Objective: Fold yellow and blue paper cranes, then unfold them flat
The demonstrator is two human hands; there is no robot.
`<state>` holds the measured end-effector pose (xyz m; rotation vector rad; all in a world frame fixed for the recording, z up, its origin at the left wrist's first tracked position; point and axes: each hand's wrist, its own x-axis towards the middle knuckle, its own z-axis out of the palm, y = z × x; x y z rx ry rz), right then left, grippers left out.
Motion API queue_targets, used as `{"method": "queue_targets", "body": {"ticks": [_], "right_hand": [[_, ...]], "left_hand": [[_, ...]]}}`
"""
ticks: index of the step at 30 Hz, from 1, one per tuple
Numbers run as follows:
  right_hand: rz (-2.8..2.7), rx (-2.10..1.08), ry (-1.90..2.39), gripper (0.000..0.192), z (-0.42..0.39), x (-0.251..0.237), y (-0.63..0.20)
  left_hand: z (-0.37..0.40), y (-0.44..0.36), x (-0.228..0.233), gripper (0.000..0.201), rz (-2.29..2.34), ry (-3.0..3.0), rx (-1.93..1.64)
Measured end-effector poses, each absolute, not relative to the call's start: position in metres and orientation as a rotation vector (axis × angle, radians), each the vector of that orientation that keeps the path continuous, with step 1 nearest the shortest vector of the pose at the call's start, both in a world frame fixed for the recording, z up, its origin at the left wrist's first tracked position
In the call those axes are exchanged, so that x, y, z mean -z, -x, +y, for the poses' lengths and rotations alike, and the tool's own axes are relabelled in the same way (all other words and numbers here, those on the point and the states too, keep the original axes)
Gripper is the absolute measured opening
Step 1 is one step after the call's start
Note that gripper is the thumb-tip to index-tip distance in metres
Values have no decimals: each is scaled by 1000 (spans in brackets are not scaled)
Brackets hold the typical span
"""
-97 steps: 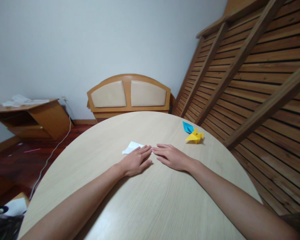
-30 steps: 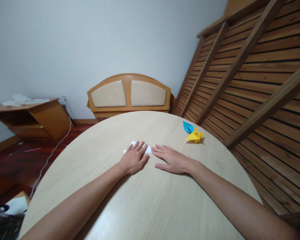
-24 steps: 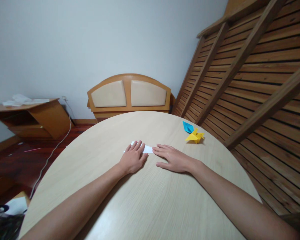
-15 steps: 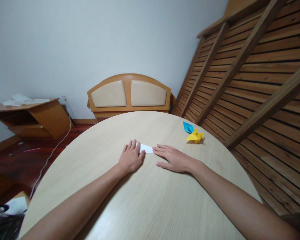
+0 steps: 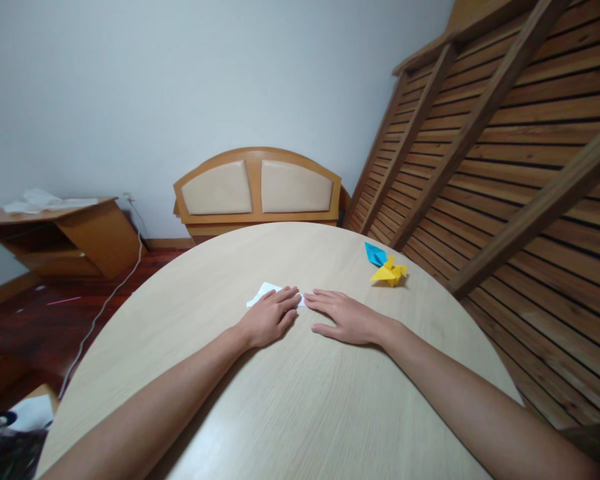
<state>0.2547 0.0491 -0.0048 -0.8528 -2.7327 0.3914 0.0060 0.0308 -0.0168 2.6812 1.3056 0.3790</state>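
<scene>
A folded piece of white paper [image 5: 263,291] lies flat on the round pale wooden table [image 5: 300,413]. My left hand [image 5: 270,317] rests across the middle of it, fingers stretched out to the right and covering much of the sheet. At the paper's right end, the fingertips of my right hand [image 5: 347,317] press it down, with the thumb spread apart below. Between the two hands only a small bit of white shows. Beyond my right hand stands a yellow origami bird [image 5: 390,273], and close behind it lies a blue origami piece [image 5: 375,254].
A wooden headboard [image 5: 257,219] with cream panels stands behind the table. Slatted wooden boards [image 5: 520,220] lean along the right side. To the left are a low wooden cabinet [image 5: 100,237] with papers on top and a white cable [image 5: 100,313] on the floor.
My left hand has slid right along the paper toward my right hand, uncovering the paper's left end. My right hand has stayed in place.
</scene>
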Motion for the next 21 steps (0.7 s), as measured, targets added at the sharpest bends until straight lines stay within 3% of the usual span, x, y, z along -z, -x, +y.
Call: {"method": "queue_targets", "body": {"ticks": [8, 21], "right_hand": [[-2740, -365, 861, 59, 49, 4, -255], [-2735, -317, 834, 39, 52, -7, -257]], "left_hand": [[32, -7, 18, 45, 1370, -2671, -377], [28, -7, 17, 43, 1586, -2676, -383]]}}
